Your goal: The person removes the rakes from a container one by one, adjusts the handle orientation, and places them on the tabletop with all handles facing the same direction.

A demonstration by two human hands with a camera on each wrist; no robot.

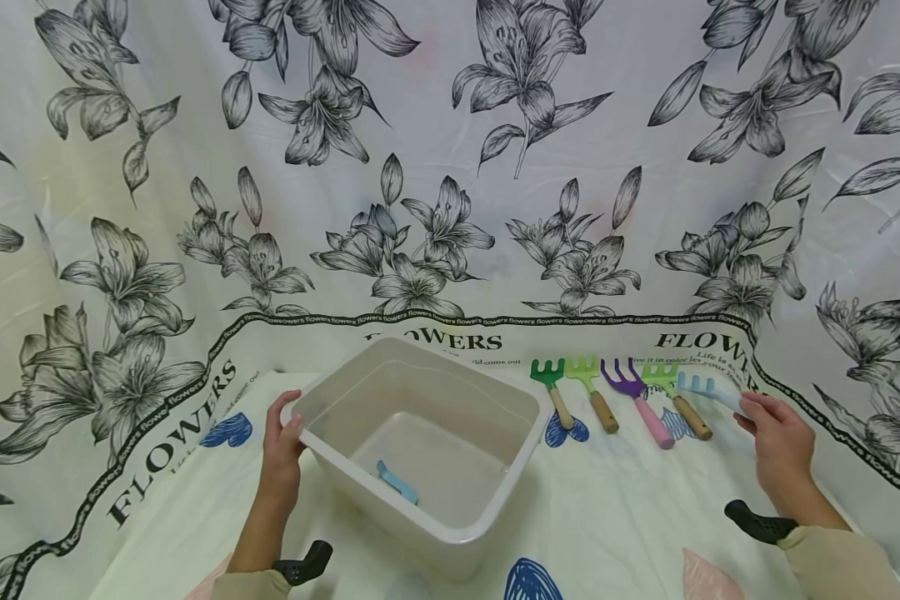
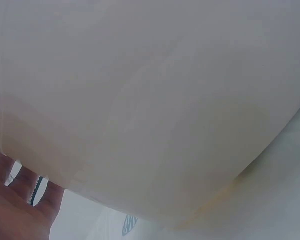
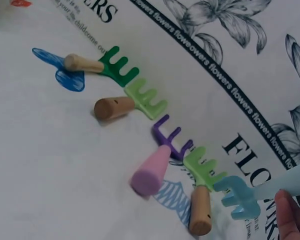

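Note:
My left hand [image 1: 283,446] grips the left corner rim of a beige plastic bin [image 1: 435,533], thumb on the near side. In the left wrist view the bin's outer wall [image 2: 155,100] fills most of the picture, with fingers [image 2: 25,180] at its edge. A small blue stick-shaped piece [image 1: 397,482] lies on the bin's floor. At the right, my right hand [image 1: 783,442] pinches the handle of a light blue toy hand rake [image 1: 712,390]. Its tines [image 3: 237,197] point left, close beside a light green hand rake [image 1: 678,396] with a wooden handle.
Left of that rake, in a row, lie a purple hand rake [image 1: 641,400] with pink handle, another light green hand rake [image 1: 594,392] and a dark green hand rake [image 1: 553,390]. A flower-printed cloth [image 1: 450,250] hangs behind and covers the table [image 1: 607,525].

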